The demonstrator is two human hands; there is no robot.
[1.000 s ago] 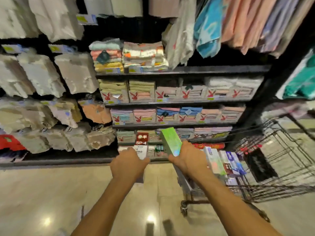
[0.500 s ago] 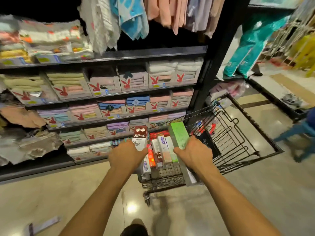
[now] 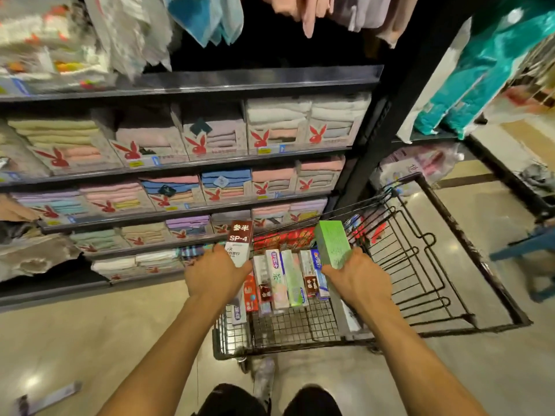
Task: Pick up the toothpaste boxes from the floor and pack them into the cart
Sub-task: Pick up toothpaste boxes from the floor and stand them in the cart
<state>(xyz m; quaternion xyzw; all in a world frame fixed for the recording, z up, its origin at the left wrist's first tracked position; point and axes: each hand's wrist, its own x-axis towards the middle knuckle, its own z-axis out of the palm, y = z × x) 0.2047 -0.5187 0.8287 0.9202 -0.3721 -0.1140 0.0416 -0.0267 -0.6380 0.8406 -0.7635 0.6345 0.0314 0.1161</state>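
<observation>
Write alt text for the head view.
Over a black wire cart, the left hand grips a red-and-white toothpaste box and the right hand a green box. More boxes sit in a row in the cart; towel shelves stand behind.

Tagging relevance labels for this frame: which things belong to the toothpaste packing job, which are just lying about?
Job: left hand holding the SP-4 box; right hand holding the green box; packed boxes in the cart; long box on the floor, lower left.
Just there: folded towels on the shelves; hanging cloths; teal packs at right.
</observation>
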